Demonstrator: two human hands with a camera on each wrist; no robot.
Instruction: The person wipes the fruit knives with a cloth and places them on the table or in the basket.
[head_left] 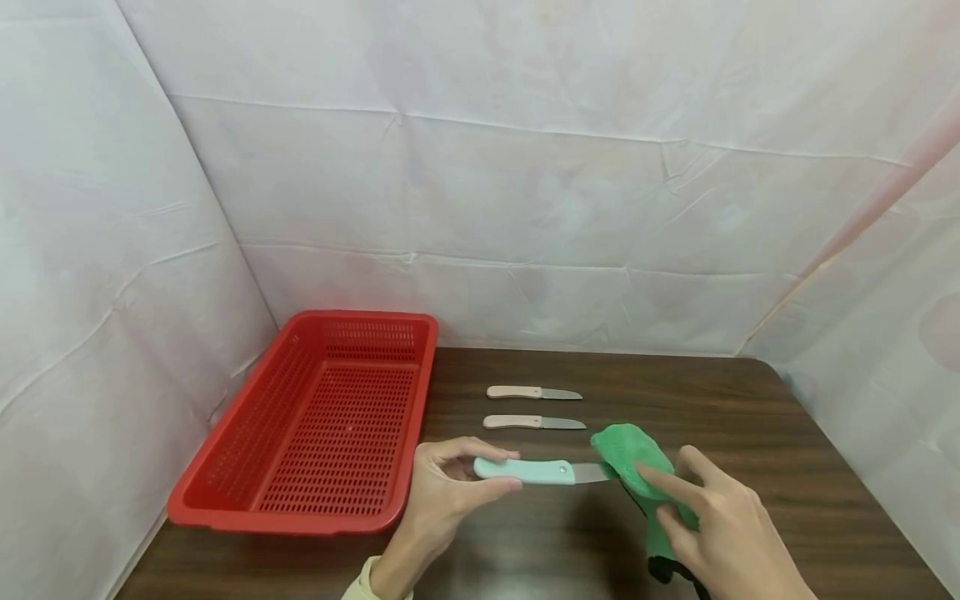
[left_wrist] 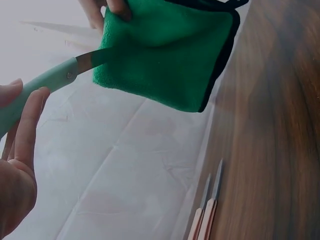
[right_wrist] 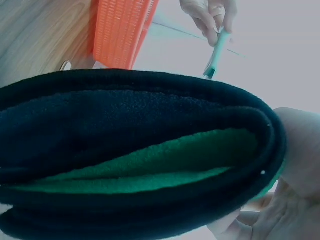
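My left hand [head_left: 442,487] pinches the mint-green handle of a small knife [head_left: 525,472] above the table, its blade pointing right. A green cloth [head_left: 633,458] with black edging, folded over, is gripped by my right hand [head_left: 720,521]. The blade's tip end meets the cloth and is partly hidden by it. In the left wrist view the knife [left_wrist: 55,80] touches the cloth [left_wrist: 160,60] near its edge. The right wrist view is mostly filled by the folded cloth [right_wrist: 140,150]. Behind the hands, two knives with pale pink handles, a farther knife [head_left: 517,392] and a nearer knife [head_left: 517,422], lie parallel.
A red plastic basket [head_left: 431,375] with slotted walls stands on the left of the dark wooden table [head_left: 712,392]. Nothing is visible inside it. Pale curtain-like sheets [head_left: 525,183] hang behind the table and along both sides.
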